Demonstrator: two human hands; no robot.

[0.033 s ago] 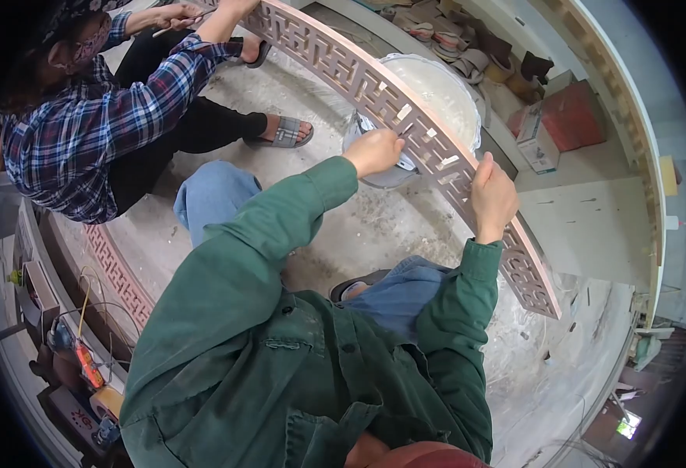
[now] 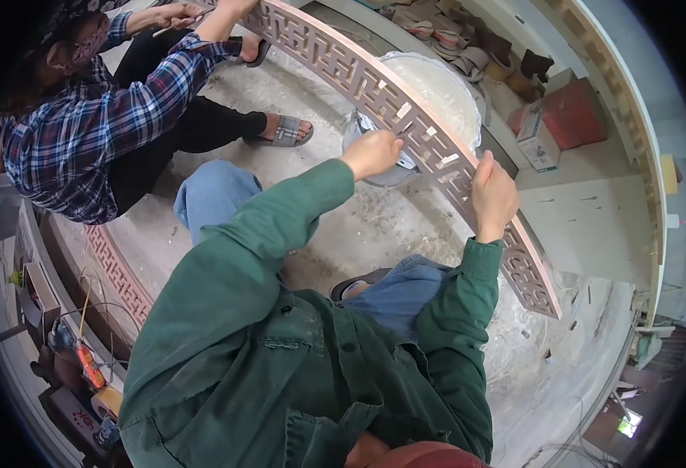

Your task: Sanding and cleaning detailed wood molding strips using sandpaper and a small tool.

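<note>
A long pinkish-brown wooden fretwork panel [image 2: 358, 74] runs diagonally from the top middle down to the right. My left hand [image 2: 370, 154] is closed with its fingertips pinched against the panel's near edge, in front of a white bucket [image 2: 437, 86]. Whether it also holds something small is hidden. My right hand [image 2: 493, 195] grips the panel's edge further right, thumb on top. Both arms wear green sleeves. I sit on the floor in blue jeans.
A co-worker in a plaid shirt [image 2: 85, 132] sits at upper left, hands [image 2: 179, 14] at the panel's far end with a thin tool. A second carved strip [image 2: 117, 273] lies at left. Sandals, a red box [image 2: 573, 117] and tools [image 2: 85, 363] lie around.
</note>
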